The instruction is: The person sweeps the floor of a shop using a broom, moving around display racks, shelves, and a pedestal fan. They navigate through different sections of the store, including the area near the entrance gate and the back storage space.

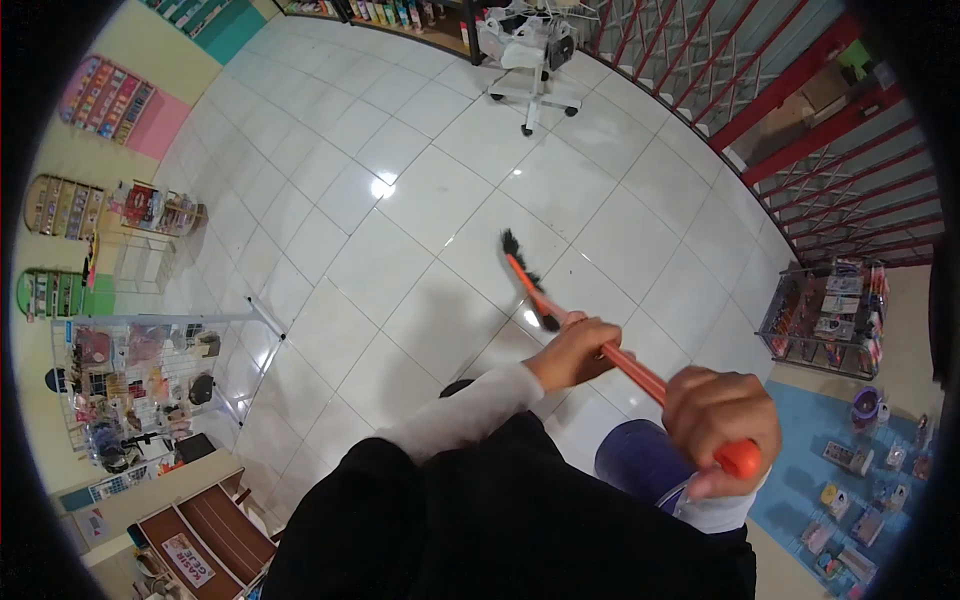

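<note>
A broom with an orange handle (635, 372) slants across the view, held by both my hands. My left hand (580, 352) is closed round the middle of the handle. My right hand (725, 425) wraps round its upper end, where the orange tip pokes out beside my thumb. Down at the far end, the broom's black bristles (511, 243) rest against the white tile floor (400, 200). A few tiny dark specks lie on the tiles just right of the bristles. The grey sleeve of my left arm (460, 410) reaches in from below.
A dark purple, bucket-like object (640, 462) stands beside me under my right hand. On the left are a wire display rack (140, 390) and wall racks of goods. A wheeled chair base (535, 100), a red folding gate (690, 60) and a wire basket (825, 315) line the far and right sides.
</note>
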A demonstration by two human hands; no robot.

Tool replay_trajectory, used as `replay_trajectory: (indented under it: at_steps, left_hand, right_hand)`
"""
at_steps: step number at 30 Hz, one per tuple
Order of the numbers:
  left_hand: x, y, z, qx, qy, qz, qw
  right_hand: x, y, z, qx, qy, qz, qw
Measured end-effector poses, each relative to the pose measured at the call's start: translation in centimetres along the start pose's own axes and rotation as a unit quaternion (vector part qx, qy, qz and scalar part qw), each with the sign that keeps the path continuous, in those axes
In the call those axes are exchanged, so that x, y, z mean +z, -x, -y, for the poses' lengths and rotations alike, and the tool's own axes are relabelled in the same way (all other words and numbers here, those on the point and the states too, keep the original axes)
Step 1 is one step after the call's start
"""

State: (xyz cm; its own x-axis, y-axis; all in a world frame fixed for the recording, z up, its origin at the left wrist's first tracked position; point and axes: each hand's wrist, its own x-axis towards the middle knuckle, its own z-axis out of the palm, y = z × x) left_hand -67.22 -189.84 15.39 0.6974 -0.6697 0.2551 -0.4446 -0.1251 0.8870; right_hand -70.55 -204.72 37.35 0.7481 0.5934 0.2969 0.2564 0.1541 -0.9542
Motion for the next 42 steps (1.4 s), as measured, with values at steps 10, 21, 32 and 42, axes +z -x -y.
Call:
replay_trajectory:
  at_steps: [10, 21, 32, 42]
  left_hand:
    - [-11.0, 10.6, 11.6, -0.227, -0.282, 0.070, 0.929]
    - [-0.7, -0.4, 21.8, -0.175, -0.158, 0.163, 0.958]
    - [0.1, -12.5, 10.1, -0.024, -0.016, 0.201, 0.979]
    - [-16.7, -6.4, 11.5, -0.059, -0.237, 0.096, 0.965]
  right_hand:
    - [3.7, -2.6, -16.6, 0.124, -0.123, -0.157, 0.972]
    - [0.0, 0.9, -18.1, 0.153, 0.076, -0.371, 0.913]
    - [-6.4, -5.0, -4.3, 0.179, 0.180, -0.259, 0.932]
    - [-5.8, -10.8, -11.3, 0.024, -0.248, -0.288, 0.925]
